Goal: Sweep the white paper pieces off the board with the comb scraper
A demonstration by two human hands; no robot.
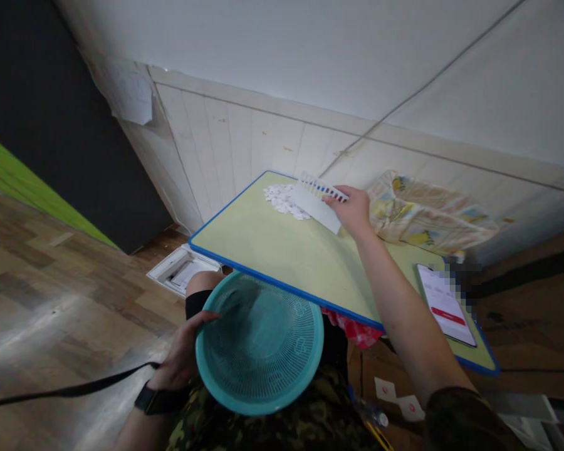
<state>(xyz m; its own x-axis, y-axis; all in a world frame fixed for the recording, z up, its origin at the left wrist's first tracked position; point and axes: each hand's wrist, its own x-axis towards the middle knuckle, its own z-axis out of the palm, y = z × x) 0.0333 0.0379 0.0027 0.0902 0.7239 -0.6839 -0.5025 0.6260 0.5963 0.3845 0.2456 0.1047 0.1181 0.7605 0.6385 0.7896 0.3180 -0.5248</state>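
My left hand [181,358] grips the rim of a teal plastic sieve basket [261,344] that rests on my lap, just below the near edge of a small green table with a blue border [282,250]. My right hand [353,210] reaches across the table and is closed on a flat white comb-like card [318,203] with coloured teeth. The card stands tilted against a heap of small white pieces [283,198] at the table's far edge.
A phone [444,304] with a lit screen lies at the table's right end. A patterned cloth [423,216] is bunched against the white panelled wall. A white tray [183,269] sits on the wooden floor. A black strap [70,391] trails leftward.
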